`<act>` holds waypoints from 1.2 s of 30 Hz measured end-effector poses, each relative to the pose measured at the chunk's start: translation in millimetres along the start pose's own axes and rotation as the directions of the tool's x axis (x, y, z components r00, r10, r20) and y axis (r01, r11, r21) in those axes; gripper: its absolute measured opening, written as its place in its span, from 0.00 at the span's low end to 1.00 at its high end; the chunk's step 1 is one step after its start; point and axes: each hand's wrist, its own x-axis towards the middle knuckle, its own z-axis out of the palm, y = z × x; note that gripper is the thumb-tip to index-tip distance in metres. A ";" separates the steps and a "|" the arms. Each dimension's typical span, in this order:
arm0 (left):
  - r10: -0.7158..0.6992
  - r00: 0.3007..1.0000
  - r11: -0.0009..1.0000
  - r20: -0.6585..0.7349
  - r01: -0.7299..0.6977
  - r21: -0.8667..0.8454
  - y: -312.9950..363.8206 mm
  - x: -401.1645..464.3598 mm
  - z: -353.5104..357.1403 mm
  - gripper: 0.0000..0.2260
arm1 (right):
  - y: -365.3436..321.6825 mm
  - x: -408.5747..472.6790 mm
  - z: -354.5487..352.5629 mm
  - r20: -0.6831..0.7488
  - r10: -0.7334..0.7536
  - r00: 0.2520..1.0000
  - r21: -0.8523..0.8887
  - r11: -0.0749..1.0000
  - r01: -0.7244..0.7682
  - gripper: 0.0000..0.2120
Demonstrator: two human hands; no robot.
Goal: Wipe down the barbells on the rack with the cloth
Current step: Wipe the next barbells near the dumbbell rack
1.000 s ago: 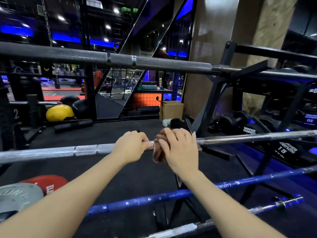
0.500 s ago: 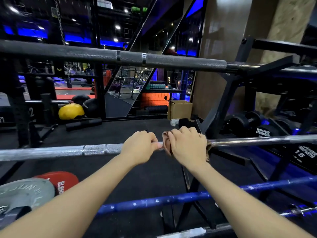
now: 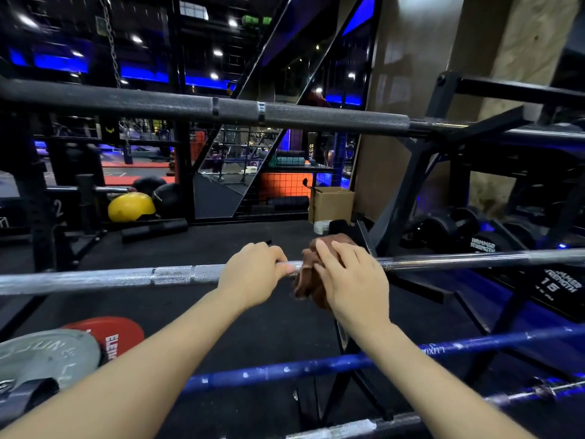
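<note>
A silver barbell (image 3: 133, 277) runs across the middle of the view on a black rack (image 3: 408, 185). My left hand (image 3: 253, 274) grips its shaft, fingers curled over the top. Just to the right, my right hand (image 3: 351, 280) presses a brown cloth (image 3: 308, 282) wrapped over the same bar, fingers spread over the cloth. A thick black barbell (image 3: 285, 114) lies higher up. Below are a blue barbell (image 3: 285, 370) and a lower steel bar (image 3: 348, 427).
Grey (image 3: 44, 359) and red (image 3: 110, 334) weight plates sit at the lower left. Dumbbells (image 3: 474, 236) fill a rack on the right. A cardboard box (image 3: 332, 202), a yellow ball (image 3: 129, 205) and black balls lie on the dark floor beyond.
My right hand has loosened from a curled grip to spread fingers over the cloth, which now bunches above and below the bar. The left hand keeps its grip.
</note>
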 end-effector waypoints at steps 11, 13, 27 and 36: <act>-0.002 1.000 0.999 0.003 0.002 -0.037 -0.6 -2.0 -0.2 0.14 | 18.9 31.0 -1.2 0.184 0.195 0.963 -0.012 0.980 -0.196 0.20; -0.008 1.000 0.999 0.000 0.008 -0.036 0.2 -1.7 0.1 0.14 | 5.9 8.4 -2.6 0.055 0.154 0.987 0.124 0.979 -0.160 0.19; -0.009 1.000 0.999 -0.009 0.009 -0.053 1.8 -2.5 0.0 0.13 | 23.8 21.5 -0.4 0.191 0.128 0.973 0.122 0.981 -0.153 0.17; -0.013 1.000 0.999 -0.009 0.012 -0.038 0.7 -2.4 -1.9 0.14 | -18.1 19.5 -20.0 0.408 0.174 0.896 0.360 0.872 -0.333 0.39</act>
